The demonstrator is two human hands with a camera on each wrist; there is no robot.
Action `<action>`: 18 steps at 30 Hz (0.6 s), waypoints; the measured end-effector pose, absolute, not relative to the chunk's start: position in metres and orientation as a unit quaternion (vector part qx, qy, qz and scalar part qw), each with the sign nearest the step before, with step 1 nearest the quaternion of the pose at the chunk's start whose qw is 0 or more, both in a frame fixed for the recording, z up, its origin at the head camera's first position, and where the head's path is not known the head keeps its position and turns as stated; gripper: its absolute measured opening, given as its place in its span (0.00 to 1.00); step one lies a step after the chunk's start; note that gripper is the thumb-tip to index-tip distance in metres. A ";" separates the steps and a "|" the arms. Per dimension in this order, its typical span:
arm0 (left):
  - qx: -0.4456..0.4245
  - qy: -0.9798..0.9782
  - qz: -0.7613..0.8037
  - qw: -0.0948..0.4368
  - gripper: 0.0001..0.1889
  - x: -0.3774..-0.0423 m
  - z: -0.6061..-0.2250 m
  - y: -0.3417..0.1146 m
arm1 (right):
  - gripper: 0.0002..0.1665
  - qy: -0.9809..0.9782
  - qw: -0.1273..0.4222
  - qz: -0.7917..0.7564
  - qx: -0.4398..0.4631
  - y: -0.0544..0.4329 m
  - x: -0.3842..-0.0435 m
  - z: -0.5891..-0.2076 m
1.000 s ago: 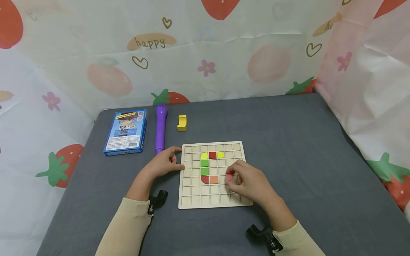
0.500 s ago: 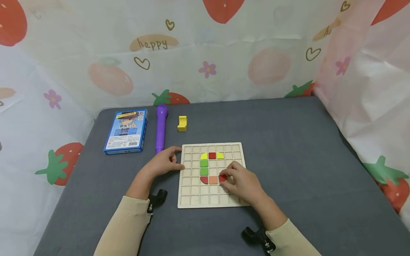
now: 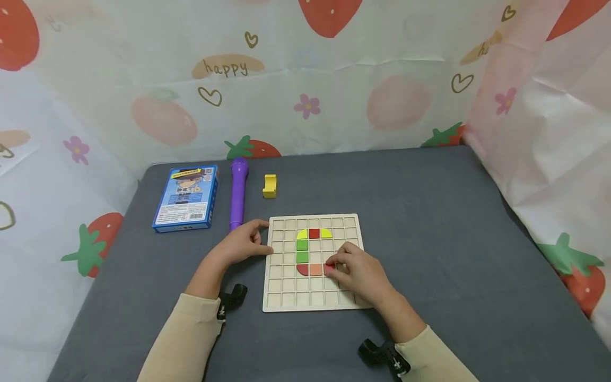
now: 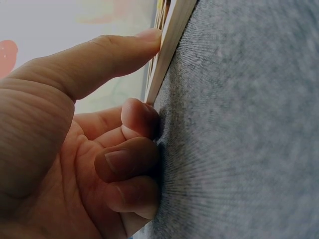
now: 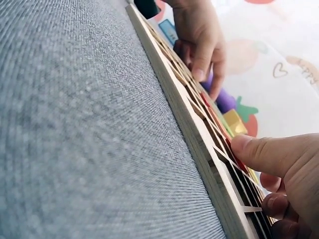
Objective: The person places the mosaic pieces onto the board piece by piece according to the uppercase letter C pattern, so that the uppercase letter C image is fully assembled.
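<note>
A wooden grid board (image 3: pixel 286 301) lies on the dark cloth. My left hand (image 3: pixel 241 245) rests at its left edge, thumb and index finger touching the rim; in the left wrist view the other fingers (image 4: pixel 127 159) are curled against the cloth. My right hand (image 3: pixel 359 271) pinches a red tile (image 3: pixel 328 269) at a cell right of the orange square tile (image 3: pixel 315 269). Fingertips cover most of that tile. A red quarter-round tile (image 3: pixel 302 269), green square tiles (image 3: pixel 302 251), yellow quarter-round tiles (image 3: pixel 326 233) and a red square tile (image 3: pixel 313 233) sit in other cells.
Behind the left hand stand a purple microphone-shaped stick (image 3: pixel 237 193) and a blue printed box (image 3: pixel 186 197). A small yellow notched block (image 3: pixel 269 186) lies beyond the board. Strawberry-print sheeting (image 3: pixel 305 69) hangs around the table (image 3: pixel 429 223).
My right hand has moved left across the board with the red tile, down to the cell beside the orange square. My left hand stays at the board's edge.
</note>
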State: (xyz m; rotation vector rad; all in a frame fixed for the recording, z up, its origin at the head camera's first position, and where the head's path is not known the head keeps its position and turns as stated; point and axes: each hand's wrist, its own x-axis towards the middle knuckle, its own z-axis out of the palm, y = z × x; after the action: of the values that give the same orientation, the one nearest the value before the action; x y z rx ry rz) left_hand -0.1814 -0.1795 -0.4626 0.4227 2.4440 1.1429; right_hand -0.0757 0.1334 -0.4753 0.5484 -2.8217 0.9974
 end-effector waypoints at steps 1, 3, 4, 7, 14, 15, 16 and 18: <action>0.152 0.876 0.409 0.204 0.37 -0.182 -0.462 -0.180 | 0.08 -0.925 0.052 0.328 0.183 0.134 -0.076 -0.476; 0.153 0.878 0.406 0.204 0.37 -0.183 -0.463 -0.181 | 0.08 -0.925 0.059 0.325 0.189 0.134 -0.078 -0.476; 0.152 0.878 0.405 0.204 0.37 -0.184 -0.463 -0.182 | 0.09 -0.924 0.060 0.325 0.191 0.133 -0.079 -0.477; 0.153 0.881 0.400 0.203 0.37 -0.186 -0.464 -0.183 | 0.10 -0.923 0.058 0.328 0.192 0.133 -0.079 -0.477; 0.162 0.876 0.408 0.203 0.37 -0.187 -0.467 -0.180 | 0.10 -0.924 0.053 0.335 0.177 0.136 -0.074 -0.477; 0.163 0.875 0.408 0.203 0.37 -0.186 -0.468 -0.180 | 0.10 -0.924 0.054 0.334 0.177 0.136 -0.073 -0.477; 0.165 0.874 0.409 0.203 0.37 -0.186 -0.469 -0.180 | 0.10 -0.924 0.054 0.334 0.177 0.136 -0.073 -0.477; 0.162 0.874 0.410 0.205 0.37 -0.184 -0.469 -0.180 | 0.11 -0.923 0.053 0.335 0.180 0.136 -0.072 -0.478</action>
State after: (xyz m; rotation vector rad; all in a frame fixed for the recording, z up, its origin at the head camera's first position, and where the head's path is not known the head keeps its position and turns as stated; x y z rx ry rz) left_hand -0.1844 -0.1802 -0.4692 0.4516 2.4353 1.1425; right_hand -0.0720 0.1364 -0.4778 0.5486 -2.8061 1.0184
